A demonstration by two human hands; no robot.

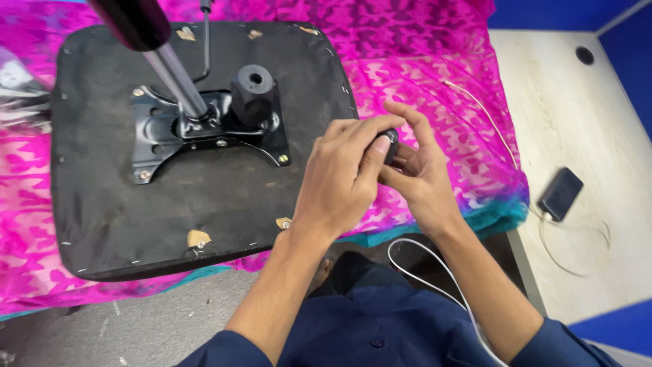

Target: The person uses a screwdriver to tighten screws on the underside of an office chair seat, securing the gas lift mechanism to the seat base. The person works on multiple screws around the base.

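A: What's underneath?

B: A pink patterned cloth point(435, 61) over a bench, with an upturned black chair seat point(102, 204) lying on it.

A: And the hands?

B: Both meet just right of the seat. The left hand point(339, 180) and right hand point(421, 177) pinch a small black knob point(390, 141) between the fingertips, probably round-ended.
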